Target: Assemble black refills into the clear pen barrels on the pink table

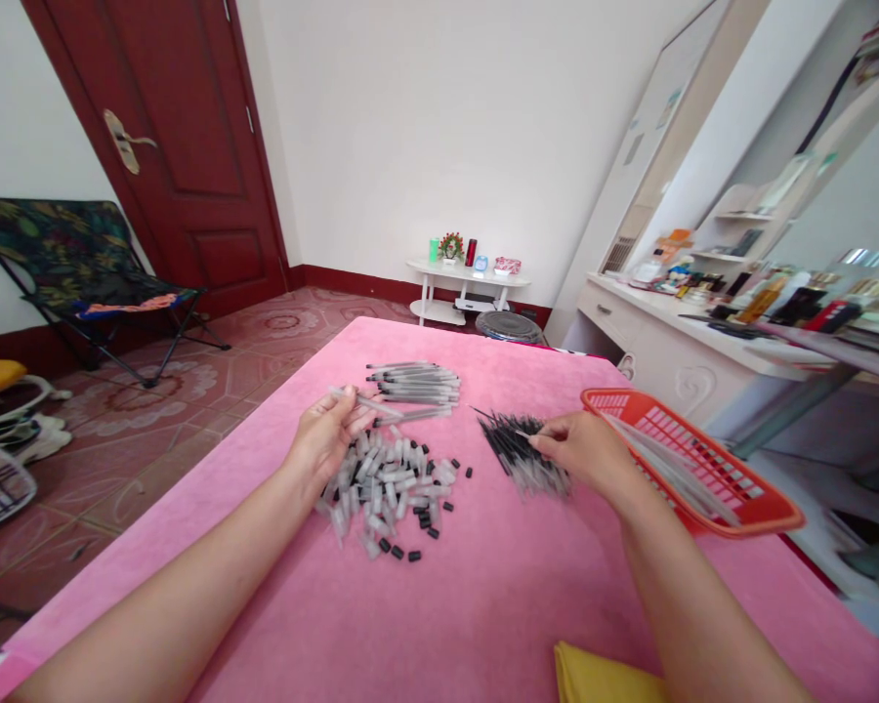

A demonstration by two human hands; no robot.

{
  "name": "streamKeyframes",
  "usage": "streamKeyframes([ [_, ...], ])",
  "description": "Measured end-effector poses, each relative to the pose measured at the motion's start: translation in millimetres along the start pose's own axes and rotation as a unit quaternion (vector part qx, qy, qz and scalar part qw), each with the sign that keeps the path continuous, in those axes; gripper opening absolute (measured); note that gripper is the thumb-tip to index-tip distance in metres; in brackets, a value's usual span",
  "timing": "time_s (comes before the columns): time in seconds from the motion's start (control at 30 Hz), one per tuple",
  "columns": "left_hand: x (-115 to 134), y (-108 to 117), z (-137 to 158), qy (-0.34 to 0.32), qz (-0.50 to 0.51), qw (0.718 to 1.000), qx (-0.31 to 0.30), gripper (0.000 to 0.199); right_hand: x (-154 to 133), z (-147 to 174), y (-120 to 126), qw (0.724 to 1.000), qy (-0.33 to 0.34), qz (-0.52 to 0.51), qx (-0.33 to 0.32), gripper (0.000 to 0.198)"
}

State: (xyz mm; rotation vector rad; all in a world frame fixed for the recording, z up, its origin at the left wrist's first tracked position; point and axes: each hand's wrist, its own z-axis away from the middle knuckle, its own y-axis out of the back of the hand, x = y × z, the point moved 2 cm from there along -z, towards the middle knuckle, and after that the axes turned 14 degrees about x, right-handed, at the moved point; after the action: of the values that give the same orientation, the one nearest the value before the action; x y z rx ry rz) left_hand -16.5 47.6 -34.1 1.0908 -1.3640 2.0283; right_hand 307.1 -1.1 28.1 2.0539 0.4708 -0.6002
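My left hand (322,433) is closed round a clear pen barrel (375,402), held slanted above a heap of translucent pen caps and small black plugs (388,480). Behind that hand lies a row of pens (419,383) with grey, frosted-looking barrels and dark ends. On the right, my right hand (582,447) pinches the pale end of a thin pen refill (523,434). Its fingertips are at the edge of a pile of black-and-clear refills (520,459). The far end of the pinched refill merges with the pile.
A red-orange basket (766,500) with long clear barrels stands beside my right forearm. Yellow cloth (605,676) lies at the near edge of the pink-covered table (446,625). A cluttered dresser (659,322) is on the right, a folding chair (65,254) on the left.
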Motion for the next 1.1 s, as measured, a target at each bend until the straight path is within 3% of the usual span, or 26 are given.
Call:
streamKeyframes([
  [0.13, -3.7, -5.5, 10.6, 0.019, -0.014, 0.999, -0.025, 0.004, 12.0, -3.5, 13.6, 0.974, -0.006, 0.225, -0.029, 0.031],
  [0.2, -4.9, -11.4, 20.4, 0.027, -0.033, 0.997, -0.063, 0.007, 7.3, -1.5, 10.3, 0.968, 0.006, 0.246, -0.04, 0.031],
  [0.27, -6.9, -17.9, 32.2, 0.038, -0.053, 0.992, -0.104, 0.011, -6.9, 4.3, 0.3, 0.976, 0.042, 0.208, -0.053, 0.024],
  [0.33, -10.2, -23.5, 44.4, 0.055, -0.063, 0.987, -0.138, 0.015, -28.1, 15.4, -14.6, 0.99, 0.08, 0.092, -0.074, 0.017],
  [0.43, -16.4, -28.2, 59.4, 0.077, -0.07, 0.98, -0.168, 0.018, -60.5, 38.5, -38.1, 0.984, 0.096, -0.105, -0.112, 0.027],
  [0.5, -19.5, -29.3, 65.7, 0.08, -0.086, 0.976, -0.182, 0.02, -74.7, 51.1, -49.1, 0.977, 0.115, -0.139, -0.116, 0.032],
  [0.6, -18.5, -29.2, 67.0, 0.041, -0.148, 0.97, -0.19, 0.03, -77.1, 52.3, -49.7, 0.981, 0.133, -0.101, -0.104, 0.028],
  [0.7, -8.8, -27.2, 56.8, -0.077, -0.229, 0.958, -0.158, 0.046, -56.0, 28.2, -22.9, 0.993, 0.101, -0.014, -0.064, 0.02],
  [0.83, 4.6, -19.7, 33.6, -0.231, -0.319, 0.911, -0.123, 0.037, -5.4, -12.0, 45.4, 0.986, 0.032, 0.157, 0.051, 0.022],
  [0.97, 5.2, -8.8, 14.0, -0.261, -0.364, 0.883, -0.139, 0.035, 48.3, -26.2, 97.9, 0.929, -0.122, 0.334, 0.104, 0.023],
  [1.03, 3.0, -5.3, 8.8, -0.271, -0.388, 0.868, -0.152, 0.034, 63.4, -25.7, 105.2, 0.914, -0.17, 0.357, 0.087, 0.025],
  [1.1, 0.3, -4.2, 6.5, -0.284, -0.413, 0.847, -0.177, 0.033, 65.3, -24.3, 102.5, 0.916, -0.172, 0.354, 0.076, 0.034],
])
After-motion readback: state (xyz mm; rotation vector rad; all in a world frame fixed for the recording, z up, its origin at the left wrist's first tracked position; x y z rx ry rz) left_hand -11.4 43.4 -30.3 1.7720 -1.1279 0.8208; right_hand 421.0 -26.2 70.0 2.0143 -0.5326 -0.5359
